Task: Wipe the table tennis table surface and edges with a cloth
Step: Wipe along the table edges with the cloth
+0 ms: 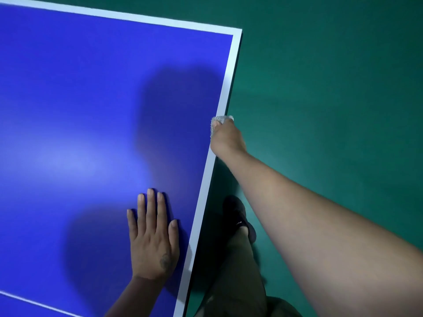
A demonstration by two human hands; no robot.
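The blue table tennis table (80, 106) fills the left of the view, with a white border stripe along its far and right edges. My right hand (226, 138) grips a small grey cloth (218, 121) and holds it against the right edge of the table, about midway along that side. Most of the cloth is hidden under the fingers. My left hand (153, 236) lies flat on the blue surface near the right edge, fingers straight and slightly spread, holding nothing.
Green floor (332, 88) surrounds the table on the right and beyond. My leg and dark shoe (238, 216) stand close beside the table's right edge. A thin white line (34, 304) crosses the surface at the lower left. The table's far right corner (239, 30) lies ahead.
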